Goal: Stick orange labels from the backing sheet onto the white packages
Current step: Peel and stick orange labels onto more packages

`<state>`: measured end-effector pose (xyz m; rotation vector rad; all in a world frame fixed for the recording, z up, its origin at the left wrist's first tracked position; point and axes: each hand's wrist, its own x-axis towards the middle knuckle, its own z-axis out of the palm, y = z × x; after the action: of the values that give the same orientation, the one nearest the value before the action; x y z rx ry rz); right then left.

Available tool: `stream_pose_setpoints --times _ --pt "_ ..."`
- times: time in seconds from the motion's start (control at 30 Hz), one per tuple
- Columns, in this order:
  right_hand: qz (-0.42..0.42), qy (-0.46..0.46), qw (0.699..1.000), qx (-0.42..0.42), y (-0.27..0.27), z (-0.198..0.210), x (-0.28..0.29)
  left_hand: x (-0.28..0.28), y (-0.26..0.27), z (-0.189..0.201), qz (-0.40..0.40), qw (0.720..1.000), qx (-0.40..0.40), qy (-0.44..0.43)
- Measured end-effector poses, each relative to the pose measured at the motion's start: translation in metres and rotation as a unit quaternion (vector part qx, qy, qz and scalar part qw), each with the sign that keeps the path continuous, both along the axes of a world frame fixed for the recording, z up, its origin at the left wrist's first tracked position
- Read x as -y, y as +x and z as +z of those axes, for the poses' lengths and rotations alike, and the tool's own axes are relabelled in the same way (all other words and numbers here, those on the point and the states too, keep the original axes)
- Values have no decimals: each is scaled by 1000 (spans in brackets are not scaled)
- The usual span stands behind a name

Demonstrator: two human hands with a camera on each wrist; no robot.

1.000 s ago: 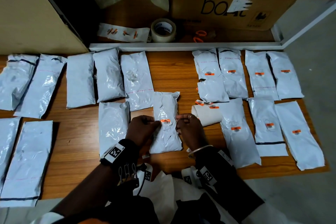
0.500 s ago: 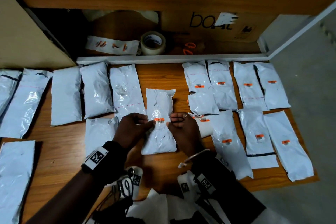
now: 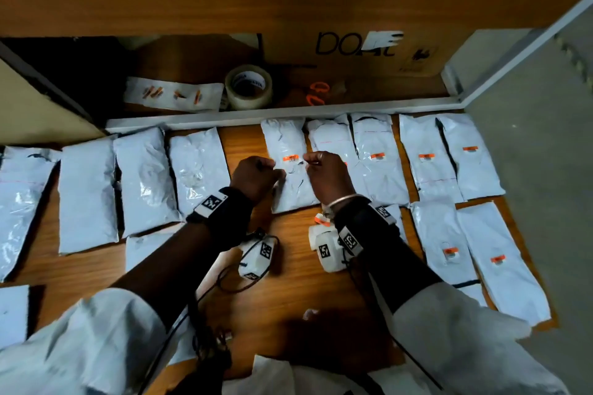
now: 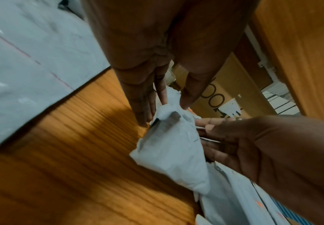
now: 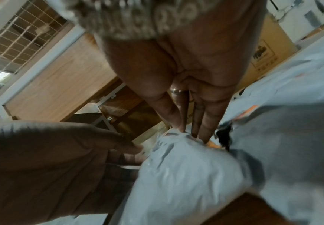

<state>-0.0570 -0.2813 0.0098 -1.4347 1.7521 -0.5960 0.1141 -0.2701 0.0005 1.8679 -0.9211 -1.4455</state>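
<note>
Package (image 3: 290, 167) lies long way near-to-far between our hands; left hand (image 3: 256, 174) and right hand (image 3: 324, 174) pinch its sides.

We read "boAt" in dark letters on the cardboard box (image 3: 353, 48) at the back, its last letters partly covered by a white torn patch. The tape roll (image 3: 248, 86) carries print too small to read, and so do the orange labels (image 3: 291, 158) on the packages.
</note>
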Motion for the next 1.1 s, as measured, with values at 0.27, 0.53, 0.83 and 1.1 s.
stream_pose_setpoints --times 0.27,0.53,0.83,1.1 --pt "-38 -95 995 -9 -59 25 -54 -39 32 12 11 998 -12 -58" --pt "73 91 991 -59 -60 2 -167 -138 41 7 -58 997 -55 8" --pt "178 78 974 -115 -53 -22 -236 -223 12 4 -138 983 -83 85" --pt "223 25 969 -106 -63 -23 -237 -244 -4 16 -164 985 -20 41"
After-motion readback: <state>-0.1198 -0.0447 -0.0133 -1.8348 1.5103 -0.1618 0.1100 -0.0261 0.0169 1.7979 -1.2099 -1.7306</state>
